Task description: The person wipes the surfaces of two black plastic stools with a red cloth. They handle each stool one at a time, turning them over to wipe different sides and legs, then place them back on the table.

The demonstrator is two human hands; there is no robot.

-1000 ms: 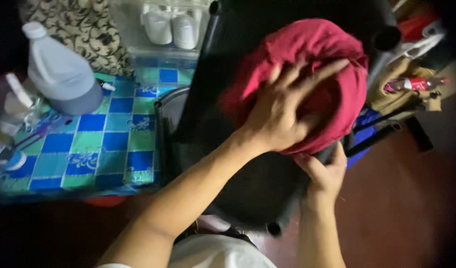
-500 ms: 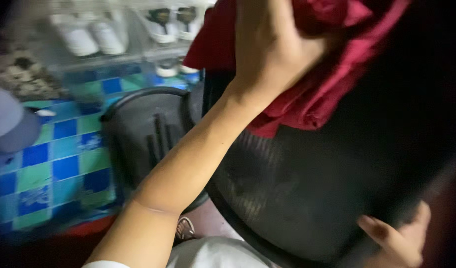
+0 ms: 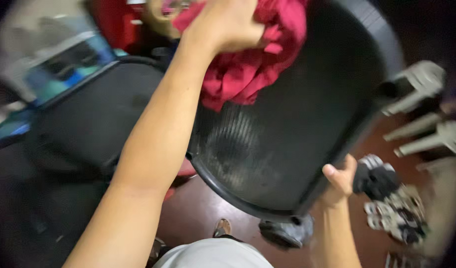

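My left hand point(image 3: 223, 22) is bunched on a red cloth point(image 3: 247, 69) and presses it against the upper part of a black plastic chair point(image 3: 287, 139). The chair is tilted up toward me, so its ribbed surface faces the camera. At the chair's lower right rim my right hand point(image 3: 339, 181) grips the edge, thumb on top. Part of the cloth hangs down below my left hand.
A second black chair point(image 3: 89, 114) stands at the left. Pale grey plastic stool legs point(image 3: 426, 119) stick out at the right. Shoes point(image 3: 386, 198) lie on the reddish-brown floor, and a dark shoe point(image 3: 285, 233) lies below the chair. A blue-green tablecloth edge point(image 3: 9, 126) shows far left.
The view has swung right and down. My left hand has carried the cloth up the chair. My right hand has come up along the rim and is plainly in view.
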